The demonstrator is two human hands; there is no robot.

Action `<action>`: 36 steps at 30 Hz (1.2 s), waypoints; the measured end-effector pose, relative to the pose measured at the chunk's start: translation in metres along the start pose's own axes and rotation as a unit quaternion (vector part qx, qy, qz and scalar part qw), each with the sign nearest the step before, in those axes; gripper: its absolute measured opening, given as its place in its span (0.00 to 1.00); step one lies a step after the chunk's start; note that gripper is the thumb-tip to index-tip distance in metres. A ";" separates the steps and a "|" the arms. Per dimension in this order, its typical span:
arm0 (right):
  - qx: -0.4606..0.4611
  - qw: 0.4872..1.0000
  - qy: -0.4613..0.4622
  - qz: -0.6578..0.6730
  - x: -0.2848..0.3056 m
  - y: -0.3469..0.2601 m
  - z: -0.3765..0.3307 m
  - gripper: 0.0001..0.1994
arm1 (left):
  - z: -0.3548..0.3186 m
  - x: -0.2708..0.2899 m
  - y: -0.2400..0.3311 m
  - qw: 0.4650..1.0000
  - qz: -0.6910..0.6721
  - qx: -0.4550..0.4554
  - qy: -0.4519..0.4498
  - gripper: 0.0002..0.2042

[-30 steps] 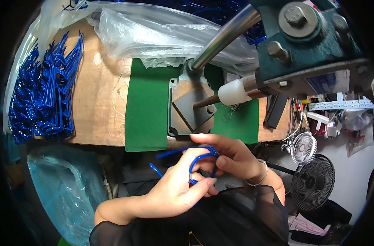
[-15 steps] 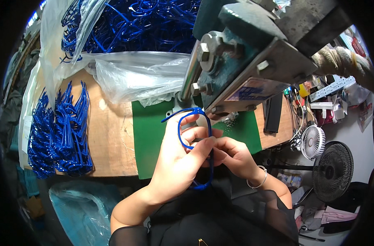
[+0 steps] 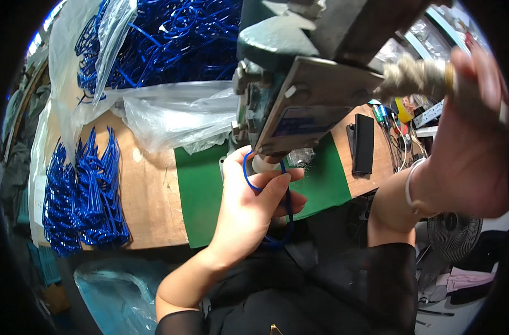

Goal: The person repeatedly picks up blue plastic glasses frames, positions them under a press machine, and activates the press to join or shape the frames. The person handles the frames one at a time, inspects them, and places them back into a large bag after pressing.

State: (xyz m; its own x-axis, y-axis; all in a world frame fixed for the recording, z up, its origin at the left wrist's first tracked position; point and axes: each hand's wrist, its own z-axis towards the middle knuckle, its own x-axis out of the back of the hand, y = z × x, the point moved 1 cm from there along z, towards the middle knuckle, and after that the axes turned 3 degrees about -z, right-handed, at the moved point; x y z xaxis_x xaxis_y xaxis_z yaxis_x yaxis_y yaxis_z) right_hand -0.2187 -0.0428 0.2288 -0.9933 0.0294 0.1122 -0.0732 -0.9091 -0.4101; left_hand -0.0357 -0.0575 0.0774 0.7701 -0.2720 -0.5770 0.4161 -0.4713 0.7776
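My left hand (image 3: 246, 209) is closed on a blue plastic glasses frame (image 3: 289, 211). One rim of the frame loops up beneath the head of a green metal hand press (image 3: 316, 106), around a pale round post (image 3: 264, 163); the rest hangs below my fingers. At the right, my right hand (image 3: 461, 145) is wrapped round the end of the press's lever handle (image 3: 413, 77), which is bound in pale cloth; its fingers are a little blurred. The head of the press hides part of the frame's upper rim. A green mat (image 3: 201, 204) lies under the press.
On the table's left lie stacked bundles of blue glasses frames (image 3: 101, 195). Behind them, a clear plastic bag (image 3: 171, 111) holds a big tangle of blue frames (image 3: 182, 44). A black oblong case (image 3: 364, 144), cables and a black fan (image 3: 454, 234) are at the right.
My right hand has left the glasses frame and taken hold of the lever handle at the right. The frame's rim has moved under the press head, which shows further left in view.
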 end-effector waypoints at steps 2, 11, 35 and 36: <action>-0.033 0.998 -0.042 0.012 -0.003 -0.005 -0.012 0.14 | -0.002 -0.006 -0.004 1.000 -0.005 -0.025 0.007 0.19; 0.010 0.997 -0.062 -0.040 -0.027 -0.012 -0.061 0.18 | 0.000 -0.012 -0.014 0.991 0.028 -0.127 0.009 0.21; -0.272 0.785 -0.249 -0.498 -0.009 0.097 -0.287 0.18 | -0.014 0.143 0.001 0.845 0.528 -0.079 0.039 0.20; -0.286 0.798 -0.226 -0.480 -0.012 0.099 -0.285 0.16 | -0.015 0.166 -0.010 0.772 0.632 -0.048 0.030 0.21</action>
State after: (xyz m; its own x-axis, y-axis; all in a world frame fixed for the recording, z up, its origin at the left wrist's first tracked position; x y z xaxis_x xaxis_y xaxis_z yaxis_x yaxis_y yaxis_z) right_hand -0.2391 -0.0145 -0.0710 -0.3303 0.3285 0.8849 -0.9384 -0.2151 -0.2705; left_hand 0.0950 -0.0852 -0.0226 0.6100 -0.4228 0.6702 -0.6559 0.2053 0.7264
